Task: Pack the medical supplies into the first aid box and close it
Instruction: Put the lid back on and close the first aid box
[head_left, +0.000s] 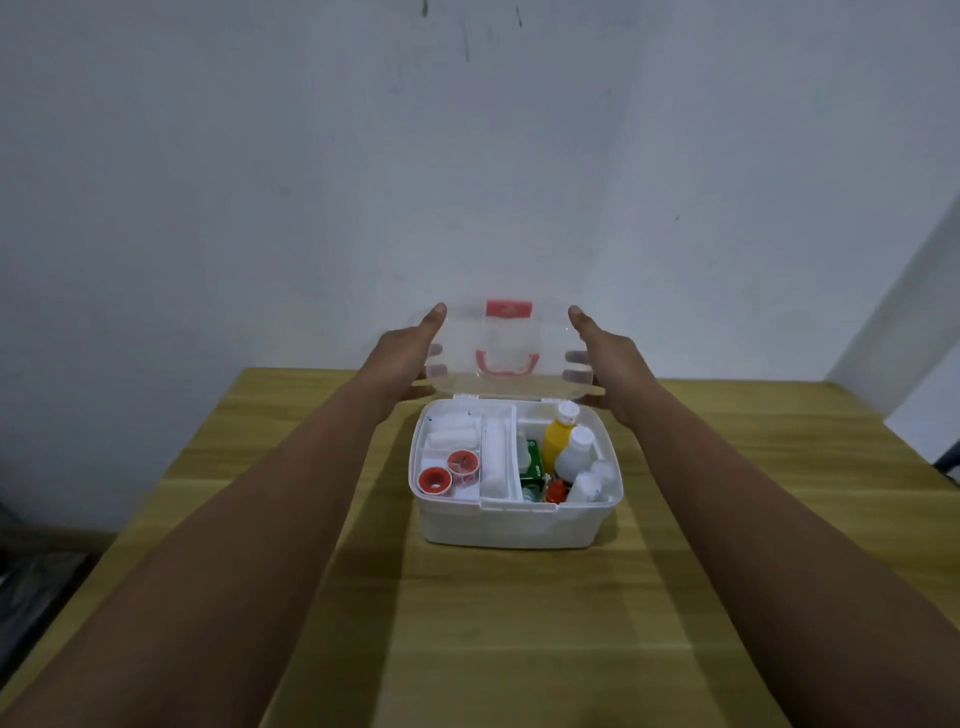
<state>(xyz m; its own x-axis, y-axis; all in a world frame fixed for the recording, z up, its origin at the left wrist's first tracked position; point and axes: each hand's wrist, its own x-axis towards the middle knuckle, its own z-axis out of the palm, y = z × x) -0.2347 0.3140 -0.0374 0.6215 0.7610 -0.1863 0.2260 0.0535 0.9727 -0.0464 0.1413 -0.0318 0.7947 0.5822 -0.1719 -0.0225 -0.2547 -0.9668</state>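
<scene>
A white first aid box (506, 525) stands open on the wooden table. Its clear lid (540, 332), with a red latch and red handle, stands upright at the back. My left hand (410, 353) grips the lid's left edge and my right hand (605, 358) grips its right edge. In the inner tray lie white bandage rolls (452, 434) and two red-cored tape rolls (448, 470). The right part holds a yellow bottle (557, 437), a white bottle (575, 451), a green carton (533, 460) and small vials.
The wooden table (519, 623) runs up to a plain white wall. Its left and right edges fall off to a dark floor on both sides. A white panel leans at the far right (904, 332).
</scene>
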